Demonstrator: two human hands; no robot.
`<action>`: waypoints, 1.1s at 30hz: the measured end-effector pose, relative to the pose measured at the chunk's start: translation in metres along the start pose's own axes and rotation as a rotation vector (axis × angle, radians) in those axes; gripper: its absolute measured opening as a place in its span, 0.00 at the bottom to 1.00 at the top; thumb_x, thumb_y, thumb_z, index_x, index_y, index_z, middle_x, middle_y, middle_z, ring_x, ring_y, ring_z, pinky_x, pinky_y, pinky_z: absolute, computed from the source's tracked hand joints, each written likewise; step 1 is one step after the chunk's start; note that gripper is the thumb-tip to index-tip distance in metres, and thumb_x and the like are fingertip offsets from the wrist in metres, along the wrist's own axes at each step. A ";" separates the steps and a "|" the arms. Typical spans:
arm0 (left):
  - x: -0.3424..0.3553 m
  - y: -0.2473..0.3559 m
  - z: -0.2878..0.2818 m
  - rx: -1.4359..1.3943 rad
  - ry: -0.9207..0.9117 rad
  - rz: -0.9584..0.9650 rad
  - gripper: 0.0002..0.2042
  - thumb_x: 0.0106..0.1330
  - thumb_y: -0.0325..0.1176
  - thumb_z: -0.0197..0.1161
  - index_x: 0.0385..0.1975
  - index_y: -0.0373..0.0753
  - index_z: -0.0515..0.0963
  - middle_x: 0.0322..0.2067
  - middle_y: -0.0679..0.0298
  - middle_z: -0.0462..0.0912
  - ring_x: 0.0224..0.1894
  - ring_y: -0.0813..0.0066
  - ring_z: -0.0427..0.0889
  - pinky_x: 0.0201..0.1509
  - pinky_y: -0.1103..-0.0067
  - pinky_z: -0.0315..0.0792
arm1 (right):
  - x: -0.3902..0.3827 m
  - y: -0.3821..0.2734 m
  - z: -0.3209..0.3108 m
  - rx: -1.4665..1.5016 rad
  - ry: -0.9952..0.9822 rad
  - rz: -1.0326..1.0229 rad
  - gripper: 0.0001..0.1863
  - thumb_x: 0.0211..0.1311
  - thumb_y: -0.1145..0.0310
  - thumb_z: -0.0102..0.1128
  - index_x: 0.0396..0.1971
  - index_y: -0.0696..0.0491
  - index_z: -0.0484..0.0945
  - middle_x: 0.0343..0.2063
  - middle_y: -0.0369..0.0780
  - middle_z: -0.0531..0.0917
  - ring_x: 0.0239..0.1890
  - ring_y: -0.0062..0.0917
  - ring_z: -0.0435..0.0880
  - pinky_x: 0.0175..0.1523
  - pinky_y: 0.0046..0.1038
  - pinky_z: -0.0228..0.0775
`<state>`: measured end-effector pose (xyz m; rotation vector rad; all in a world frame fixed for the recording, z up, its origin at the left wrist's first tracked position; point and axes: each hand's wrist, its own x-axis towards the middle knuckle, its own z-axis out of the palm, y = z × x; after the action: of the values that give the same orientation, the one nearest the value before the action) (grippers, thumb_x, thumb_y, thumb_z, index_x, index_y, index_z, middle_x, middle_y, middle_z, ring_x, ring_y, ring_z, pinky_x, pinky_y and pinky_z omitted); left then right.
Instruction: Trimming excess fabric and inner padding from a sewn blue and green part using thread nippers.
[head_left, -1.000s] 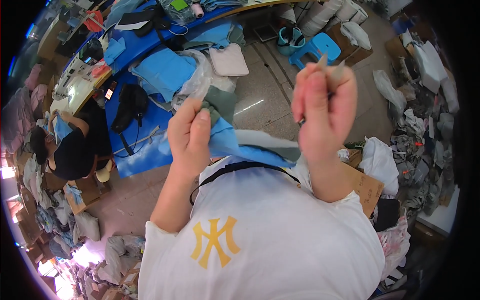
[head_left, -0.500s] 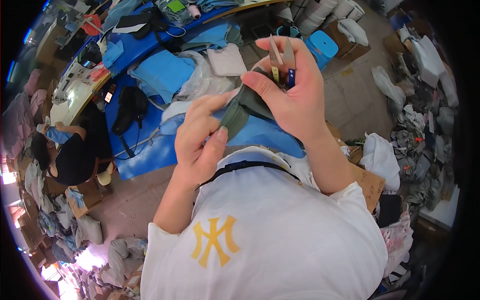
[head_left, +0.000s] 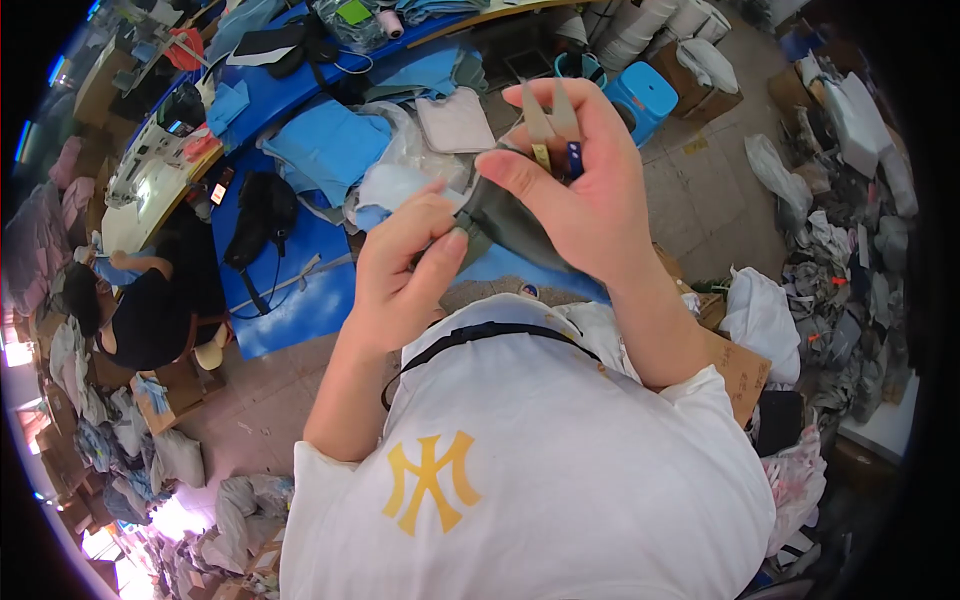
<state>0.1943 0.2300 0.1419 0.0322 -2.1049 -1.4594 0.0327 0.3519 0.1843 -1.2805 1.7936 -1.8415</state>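
Observation:
Stretched between my hands is a dark grey-green piece of fabric (head_left: 515, 217) with a seamed edge. My left hand (head_left: 405, 265) is closed, pinching the cloth's left part between thumb and fingers. My right hand (head_left: 590, 200) is closed too, its thumb pressing on the upper edge of the cloth. The same hand carries a pair of thread snips (head_left: 555, 125), with a yellow and a dark blue part at the base. Their two blades stand apart and point away from me. The right fingers behind the cloth are partly hidden.
Beyond my hands, a blue table (head_left: 290, 325) holds light-blue cloth (head_left: 325, 145), a clear plastic bag (head_left: 420, 155) and a black bag (head_left: 260, 220). A blue stool (head_left: 645, 95) stands at the far right. Another person (head_left: 160, 310) sits at the left. Cloth heaps (head_left: 840, 300) line the right side.
My left hand has shifted slightly right and up along the cloth, its fingers closer to the right hand. The cloth's folded edge has turned, and the snips have tilted a little left.

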 end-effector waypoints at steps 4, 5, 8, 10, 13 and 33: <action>-0.005 -0.002 0.010 -0.060 0.150 -0.035 0.04 0.67 0.24 0.54 0.30 0.32 0.71 0.25 0.63 0.69 0.27 0.72 0.67 0.34 0.76 0.66 | -0.004 0.001 -0.004 -0.115 0.073 -0.042 0.14 0.59 0.70 0.71 0.40 0.56 0.74 0.31 0.37 0.80 0.32 0.21 0.80 0.35 0.24 0.72; -0.005 -0.005 0.010 -0.009 0.199 -0.005 0.04 0.67 0.24 0.53 0.30 0.33 0.70 0.24 0.63 0.68 0.26 0.73 0.65 0.31 0.76 0.62 | -0.007 -0.006 -0.008 -0.198 0.026 -0.085 0.13 0.60 0.71 0.69 0.39 0.56 0.74 0.30 0.37 0.79 0.30 0.22 0.79 0.33 0.25 0.71; -0.007 -0.006 0.010 0.055 0.255 0.019 0.04 0.67 0.24 0.53 0.29 0.33 0.69 0.24 0.63 0.67 0.25 0.73 0.63 0.28 0.76 0.58 | -0.018 -0.020 -0.013 -0.246 -0.136 -0.134 0.09 0.63 0.71 0.64 0.38 0.56 0.74 0.29 0.40 0.77 0.27 0.31 0.78 0.31 0.30 0.70; -0.004 -0.008 0.009 0.064 0.262 0.022 0.04 0.66 0.25 0.54 0.29 0.34 0.69 0.24 0.63 0.67 0.25 0.72 0.63 0.28 0.76 0.59 | -0.021 -0.022 -0.008 -0.383 -0.328 -0.188 0.07 0.62 0.71 0.61 0.36 0.56 0.73 0.30 0.43 0.77 0.29 0.39 0.79 0.31 0.36 0.71; -0.004 -0.011 0.007 0.146 0.242 0.110 0.04 0.65 0.24 0.55 0.28 0.34 0.69 0.23 0.62 0.66 0.24 0.71 0.62 0.27 0.75 0.57 | -0.022 -0.017 -0.006 -0.392 -0.360 -0.116 0.07 0.62 0.70 0.60 0.34 0.55 0.72 0.30 0.44 0.77 0.30 0.43 0.79 0.32 0.40 0.71; -0.007 -0.003 0.004 0.072 0.214 0.012 0.04 0.64 0.25 0.56 0.29 0.34 0.69 0.24 0.60 0.68 0.25 0.68 0.65 0.28 0.73 0.61 | -0.020 -0.014 0.003 -0.294 -0.333 -0.112 0.05 0.58 0.77 0.63 0.33 0.57 0.77 0.28 0.42 0.78 0.30 0.37 0.78 0.33 0.33 0.69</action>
<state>0.1978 0.2343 0.1348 0.1943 -1.9780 -1.3110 0.0514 0.3671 0.1893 -1.7080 1.8802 -1.3430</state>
